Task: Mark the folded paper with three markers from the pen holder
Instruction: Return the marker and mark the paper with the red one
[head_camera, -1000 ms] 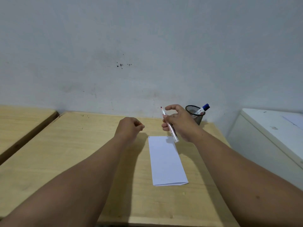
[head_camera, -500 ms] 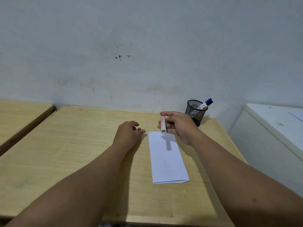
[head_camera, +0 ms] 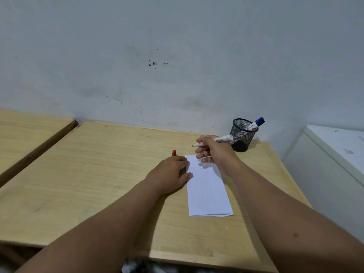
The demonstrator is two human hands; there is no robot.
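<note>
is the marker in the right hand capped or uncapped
Uncapped. The marker in the right hand shows a bare red tip pointing left, and the red cap sits at the left hand's fingertips.

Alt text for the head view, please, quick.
Right hand holds an uncapped red marker above the folded paper; left hand rests at the paper's edge, red cap sticking up. Mesh pen holder behind holds a blue-capped marker.

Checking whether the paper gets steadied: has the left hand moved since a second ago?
Yes. The left hand has moved right, onto the left edge of the folded white paper, holding the red cap.
</note>
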